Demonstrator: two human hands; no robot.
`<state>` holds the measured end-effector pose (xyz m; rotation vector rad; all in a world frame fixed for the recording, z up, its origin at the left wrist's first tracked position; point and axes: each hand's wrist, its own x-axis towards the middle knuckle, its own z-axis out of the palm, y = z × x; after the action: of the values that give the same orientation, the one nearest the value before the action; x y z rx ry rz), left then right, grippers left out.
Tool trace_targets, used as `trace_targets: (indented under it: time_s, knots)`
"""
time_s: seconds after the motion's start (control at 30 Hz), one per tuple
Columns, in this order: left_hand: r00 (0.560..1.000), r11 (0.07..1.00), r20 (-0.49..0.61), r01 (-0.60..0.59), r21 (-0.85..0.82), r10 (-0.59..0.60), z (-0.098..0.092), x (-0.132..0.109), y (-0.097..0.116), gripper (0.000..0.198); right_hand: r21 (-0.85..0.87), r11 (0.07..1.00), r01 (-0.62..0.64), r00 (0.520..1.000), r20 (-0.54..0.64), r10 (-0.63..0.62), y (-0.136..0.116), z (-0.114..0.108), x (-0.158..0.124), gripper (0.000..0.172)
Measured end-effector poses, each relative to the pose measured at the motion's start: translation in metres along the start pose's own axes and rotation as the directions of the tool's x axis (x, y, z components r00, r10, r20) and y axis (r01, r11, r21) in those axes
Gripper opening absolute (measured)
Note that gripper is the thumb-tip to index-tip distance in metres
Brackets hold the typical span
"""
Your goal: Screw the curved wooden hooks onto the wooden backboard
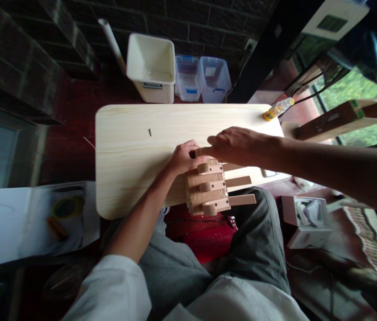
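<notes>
A tan cardboard block (193,189), shiny as if taped, juts over the table's near edge. Several light-brown strips (212,186) are fixed across it, each with a curled end and dark screw heads, and flat brown tails (242,199) stick out to the right. My left hand (186,157) is closed around the block's far end, thumb and fingers by a strip there. Bent over that same end is my right hand (228,143), its fingers closed; what they pinch is hidden. A single screw (150,132) lies on the table to the left.
The pale wooden table (124,165) has a clear bottle-like thing with yellow ends (278,109) at its far right corner. Behind stand a cream bin (151,84) and two clear plastic boxes (188,78). A white box of small items (308,214) is at right.
</notes>
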<state>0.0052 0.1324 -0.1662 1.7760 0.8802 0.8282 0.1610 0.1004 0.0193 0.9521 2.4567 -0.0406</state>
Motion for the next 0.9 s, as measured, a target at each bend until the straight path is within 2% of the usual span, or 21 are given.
trace_targets:
  time_s: [0.2,0.43,0.5,0.57,0.77,0.83,0.9]
  knots:
    - [1.000,1.000,-0.004,0.012,0.006,-0.012,0.001,0.000,0.004,0.024,0.080,0.995,-0.056,0.998,0.029,0.053,0.008,0.004,0.007,0.023]
    - [1.000,1.000,0.012,0.000,0.026,0.000,0.002,0.000,0.001,0.024,0.192,0.941,-0.281,0.960,0.037,0.279,0.007,0.007,0.010,0.032]
    - [1.000,0.999,0.013,0.005,0.041,-0.006,0.001,0.000,0.000,0.025,0.205,0.928,-0.311,0.950,0.038,0.310,0.006,0.007,0.010,0.034]
    - [1.000,0.999,0.021,0.009,0.044,-0.010,0.001,0.000,0.000,0.026,0.203,0.938,-0.282,0.959,0.032,0.282,0.008,0.005,0.009,0.034]
    - [1.000,0.999,0.008,0.007,0.050,-0.007,0.001,-0.001,0.000,0.027,0.124,0.989,-0.077,0.997,0.016,0.075,0.012,0.000,0.005,0.026]
    - [1.000,0.998,0.013,0.011,0.056,-0.011,0.000,-0.001,0.000,0.027,0.101,0.994,-0.046,0.999,0.011,0.045,0.010,0.000,0.003,0.026]
    - [1.000,0.998,0.017,0.017,0.056,-0.018,0.000,-0.001,0.001,0.027,0.103,0.992,-0.066,0.998,0.011,0.065,0.009,0.002,0.003,0.026]
